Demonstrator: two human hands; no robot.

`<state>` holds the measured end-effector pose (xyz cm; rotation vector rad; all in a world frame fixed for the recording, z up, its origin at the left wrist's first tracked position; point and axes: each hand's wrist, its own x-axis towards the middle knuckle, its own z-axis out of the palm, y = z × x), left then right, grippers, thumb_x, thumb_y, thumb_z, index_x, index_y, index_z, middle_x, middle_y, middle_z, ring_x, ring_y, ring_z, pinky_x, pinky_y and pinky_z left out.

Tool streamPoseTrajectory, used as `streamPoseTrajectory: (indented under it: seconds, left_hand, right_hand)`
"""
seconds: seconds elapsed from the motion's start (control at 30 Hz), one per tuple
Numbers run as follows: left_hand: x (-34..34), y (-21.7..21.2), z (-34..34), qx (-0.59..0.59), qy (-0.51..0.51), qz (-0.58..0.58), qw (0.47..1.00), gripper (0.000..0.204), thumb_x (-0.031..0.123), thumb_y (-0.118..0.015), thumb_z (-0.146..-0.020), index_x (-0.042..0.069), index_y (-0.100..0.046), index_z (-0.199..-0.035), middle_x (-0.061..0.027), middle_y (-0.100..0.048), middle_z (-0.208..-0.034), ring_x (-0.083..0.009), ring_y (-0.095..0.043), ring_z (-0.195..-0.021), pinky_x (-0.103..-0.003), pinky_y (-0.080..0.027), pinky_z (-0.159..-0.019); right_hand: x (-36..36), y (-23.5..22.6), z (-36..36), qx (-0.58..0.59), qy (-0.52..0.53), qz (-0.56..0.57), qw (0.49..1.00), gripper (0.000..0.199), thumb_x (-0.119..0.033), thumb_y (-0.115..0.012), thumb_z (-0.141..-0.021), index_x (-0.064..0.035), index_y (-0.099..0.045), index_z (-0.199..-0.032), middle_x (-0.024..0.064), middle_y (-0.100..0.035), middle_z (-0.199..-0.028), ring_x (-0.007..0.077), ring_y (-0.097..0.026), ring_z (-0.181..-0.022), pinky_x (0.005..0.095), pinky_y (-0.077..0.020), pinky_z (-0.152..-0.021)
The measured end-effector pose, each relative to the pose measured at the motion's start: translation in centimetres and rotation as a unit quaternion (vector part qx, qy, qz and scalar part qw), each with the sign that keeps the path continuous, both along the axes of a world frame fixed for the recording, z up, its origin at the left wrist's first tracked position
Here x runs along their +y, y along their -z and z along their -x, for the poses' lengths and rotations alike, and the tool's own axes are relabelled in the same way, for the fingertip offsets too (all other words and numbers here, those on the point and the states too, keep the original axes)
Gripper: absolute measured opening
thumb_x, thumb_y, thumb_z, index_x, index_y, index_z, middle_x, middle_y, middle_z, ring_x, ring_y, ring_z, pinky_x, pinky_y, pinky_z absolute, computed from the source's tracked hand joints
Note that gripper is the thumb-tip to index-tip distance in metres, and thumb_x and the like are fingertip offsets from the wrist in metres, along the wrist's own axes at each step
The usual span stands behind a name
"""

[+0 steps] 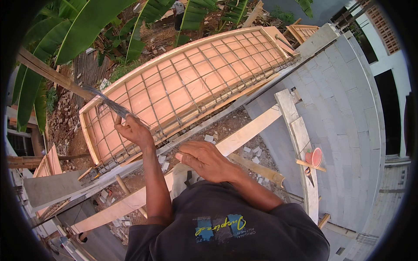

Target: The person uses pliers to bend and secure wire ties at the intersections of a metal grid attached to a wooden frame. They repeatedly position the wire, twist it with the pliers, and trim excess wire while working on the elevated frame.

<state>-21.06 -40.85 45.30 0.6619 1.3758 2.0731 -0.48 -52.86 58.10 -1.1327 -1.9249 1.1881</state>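
Plywood formwork (143, 93) with rebar grid (196, 82)

No packages, labels, signs, screens.

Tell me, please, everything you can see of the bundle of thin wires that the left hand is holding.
The bundle of thin wires is a sheaf of fine grey metal strands, shiny where they catch the light. The left hand grips one end in a closed fist; from there the strands run up and to the left, fanning slightly apart toward their free ends. They hang in the air above the near corner of the wooden formwork tray with its steel bar grid, and seem to touch only the hand. How many strands there are cannot be told.
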Motion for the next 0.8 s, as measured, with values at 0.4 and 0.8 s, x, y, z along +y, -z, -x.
streamPoseTrajectory:
  seconds: [0.4,0.8]
  left_hand:
    - [5.2,3.4,12.9,-0.043,-0.063,0.02,0.997,0.027,0.004,-0.054,-0.102,0.012,-0.044,-0.077,0.0008,-0.043,-0.061,-0.0098,-0.037,-0.053,-0.03,-0.032,-0.049]
    - [-2.3,9.9,19.2,0.27,-0.17,0.243,0.916,0.048,0.028,-0.061,-0.101,-0.007,-0.051,-0.132,-0.0102,-0.055,-0.067,-0.0256,-0.053,-0.062,-0.048,-0.044,-0.064]
  right_hand:
    - [0.1,-4.2,-3.8,0.065,0.071,-0.016,0.995,0.04,-0.027,-0.056,-0.11,0.0014,-0.052,-0.082,0.0144,-0.044,-0.071,0.0308,-0.049,-0.066,0.0438,-0.0421,-0.068]
    - [-0.2,-5.3,-19.4,0.176,0.429,-0.098,0.881,0.04,-0.03,-0.048,-0.114,-0.0125,-0.037,-0.081,0.0005,-0.033,-0.08,0.0142,-0.032,-0.077,0.0335,-0.032,-0.08]
